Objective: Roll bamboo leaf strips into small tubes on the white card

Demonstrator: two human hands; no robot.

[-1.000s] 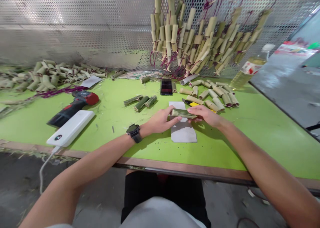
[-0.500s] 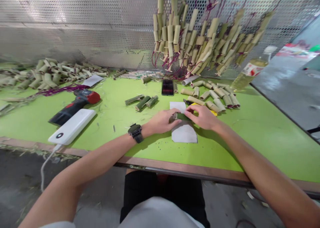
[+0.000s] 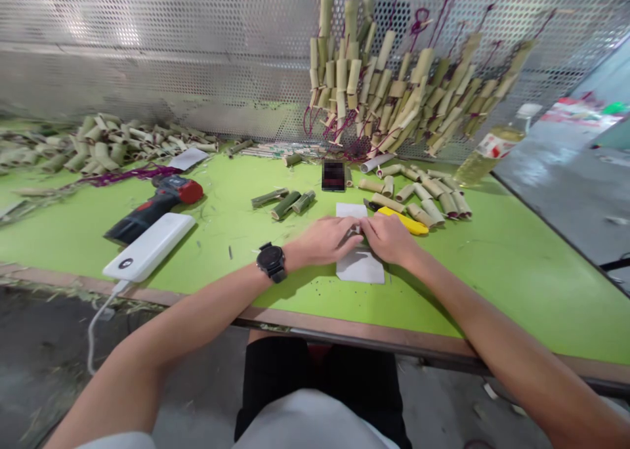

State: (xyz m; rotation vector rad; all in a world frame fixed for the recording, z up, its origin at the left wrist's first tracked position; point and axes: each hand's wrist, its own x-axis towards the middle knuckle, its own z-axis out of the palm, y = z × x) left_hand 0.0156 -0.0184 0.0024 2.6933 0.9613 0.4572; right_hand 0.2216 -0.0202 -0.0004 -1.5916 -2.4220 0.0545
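Note:
Over a sheet of white paper point(image 3: 361, 270) my left hand point(image 3: 327, 239) is closed around a short bamboo tube, which the fingers almost fully hide. My right hand point(image 3: 388, 237) is closed too, its fingertips meeting those of the left at the same tube. Whether a smaller thing is pinched between the fingertips I cannot make out. Just beyond the right hand lies a yellow utility knife point(image 3: 404, 221), its dark tip pointing left. Several cut bamboo tubes point(image 3: 427, 196) are heaped behind the knife. Green bamboo pieces point(image 3: 285, 205) lie left of the paper.
At the left are a cordless drill point(image 3: 157, 206) and a white power bank point(image 3: 150, 247) with a cable over the edge. A phone point(image 3: 333, 176) stands behind the paper. Strung bamboo point(image 3: 394, 94) hangs on the perforated metal wall. An oil bottle point(image 3: 492, 148) is at right, a bamboo pile point(image 3: 98, 144) far left.
My right hand has moved left against my left hand, covering the bamboo tube that showed between them. More of the yellow knife is now visible. The view has shifted slightly.

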